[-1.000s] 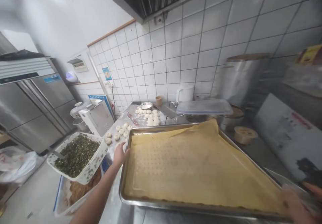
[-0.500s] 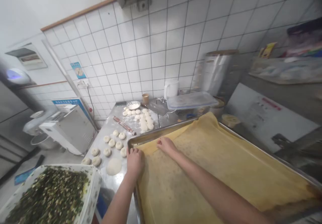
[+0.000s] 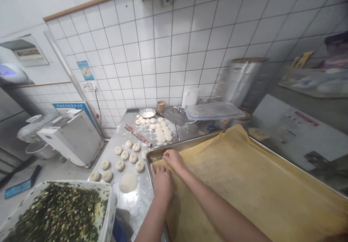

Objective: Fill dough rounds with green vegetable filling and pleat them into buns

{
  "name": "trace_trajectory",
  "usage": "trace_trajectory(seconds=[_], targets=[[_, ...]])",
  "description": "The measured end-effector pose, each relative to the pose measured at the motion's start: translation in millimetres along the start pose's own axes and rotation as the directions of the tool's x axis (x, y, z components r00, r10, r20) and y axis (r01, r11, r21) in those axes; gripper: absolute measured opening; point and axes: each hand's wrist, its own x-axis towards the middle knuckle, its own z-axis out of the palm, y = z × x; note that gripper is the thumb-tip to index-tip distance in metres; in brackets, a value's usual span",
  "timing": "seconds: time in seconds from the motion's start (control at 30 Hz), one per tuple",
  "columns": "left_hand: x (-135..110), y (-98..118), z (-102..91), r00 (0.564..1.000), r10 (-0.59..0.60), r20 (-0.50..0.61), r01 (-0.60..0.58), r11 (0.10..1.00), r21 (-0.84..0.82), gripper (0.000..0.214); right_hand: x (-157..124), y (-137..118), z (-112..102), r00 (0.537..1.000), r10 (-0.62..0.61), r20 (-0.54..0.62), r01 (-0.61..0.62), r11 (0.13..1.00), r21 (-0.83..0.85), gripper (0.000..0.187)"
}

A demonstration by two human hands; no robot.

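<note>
Baking paper (image 3: 241, 187) lying across a steel tray (image 3: 187, 141), its edge near the tray's left corner, with a raised fold at the far rim. Left hand (image 3: 162, 184) and right hand (image 3: 173, 158) close together but not touching, both on or just at that paper edge by the corner; whether either is pinching the paper, impossible to tell.

Left of the tray, on a flour-dusted worktop (image 3: 136, 205): rows of dough balls (image 3: 124, 155), one flattened dough disc (image 3: 128, 182) and a rolling pin (image 3: 138, 135). Off the tray's near left corner, a tub (image 3: 108, 202) of chopped green filling (image 3: 54, 213).

Main risk, by judgement: paper slipping or creasing under uneven pull, with nothing visibly pinning the far side and the fold liable to stay rucked. Also possible: a tear from too sharp a tug at the edge, or a careless sideways swing of the left hand catching the dough disc or tub.
</note>
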Motion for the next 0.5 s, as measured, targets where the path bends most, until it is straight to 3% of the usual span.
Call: trace_trajectory(seconds=[0.17,0.33,0.5], targets=[[-4,2,1.0,1.000,0.007,0.028,-0.005,0.997,-0.077,0.043,-2,-27,13,1.000,0.005,-0.013,-0.005,1.000,-0.012,0.020],[-6,3,0.1,0.993,0.041,0.107,-0.033,0.996,-0.079,0.044,-3,-37,10,0.999,0.053,0.000,-0.053,0.998,0.028,0.013],[-7,7,0.4,0.993,0.034,0.112,-0.034,0.999,-0.002,0.038,-3,-35,2,0.993,0.119,0.017,-0.120,0.972,0.204,0.005]])
